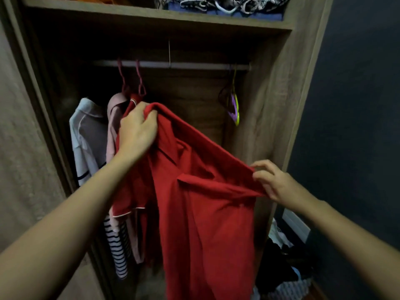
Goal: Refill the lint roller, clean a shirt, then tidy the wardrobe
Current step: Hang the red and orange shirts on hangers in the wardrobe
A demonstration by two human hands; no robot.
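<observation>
Red collared fabric shirt is held up in front of an open grey-brown wooden wardrobe, stretched between two bare hands. Its upper edge is bunched in the left hand, whose fingers are curled tightly round the cloth near the collar. The opposite shoulder edge is pinched by the right hand, thumb and fingertips closed on the fabric, lower down and toward the wardrobe's right wall. The body of the shirt is left hanging between the forearms.

Behind it, a pale metal hanging rail is seen. Two pink plastic hangers are hooked on it at the left, and a purple and yellow-green hanger cluster at the right. A light blue short-sleeved shirt, a pale pink garment and a black-and-white striped top are hung at the left. Folded patterned fabrics are stacked on the upper shelf. A heap of dark clothes is piled at lower right, beside a dark blue wall.
</observation>
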